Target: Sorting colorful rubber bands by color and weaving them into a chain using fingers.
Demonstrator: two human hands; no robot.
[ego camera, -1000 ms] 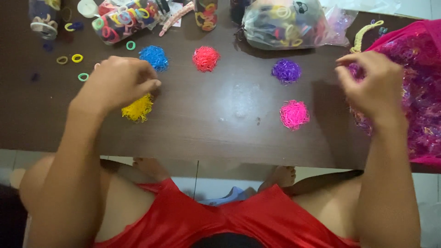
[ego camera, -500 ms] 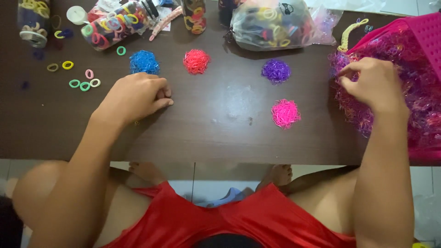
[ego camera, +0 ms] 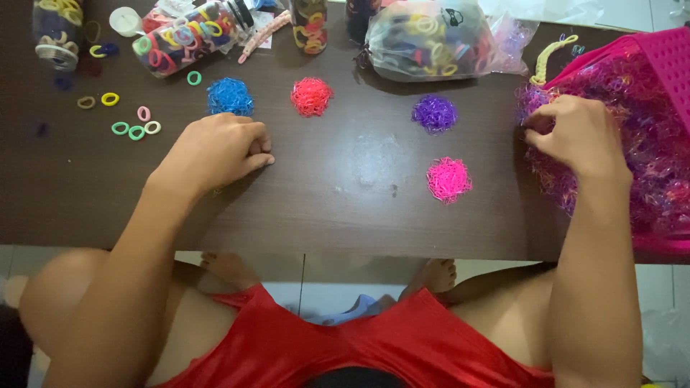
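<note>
Pink basket (ego camera: 665, 57) far right, stuffed with mixed tiny bands (ego camera: 647, 144). Right hand (ego camera: 575, 136) pinching into them; left hand (ego camera: 215, 151) fisted on counter (ego camera: 345, 208), contents unclear.

Dark matt wooden table (ego camera: 345, 215), glossy clear plastic bag (ego camera: 431, 39), thin rubbery elastic bands (ego camera: 449, 179).

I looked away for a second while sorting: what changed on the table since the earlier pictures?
The left hand slid over the yellow pile, which is now hidden beneath it. The right hand stayed pinching at the mixed bands in the pink basket. The blue pile, red pile, purple pile and pink pile lie unmoved.
</note>
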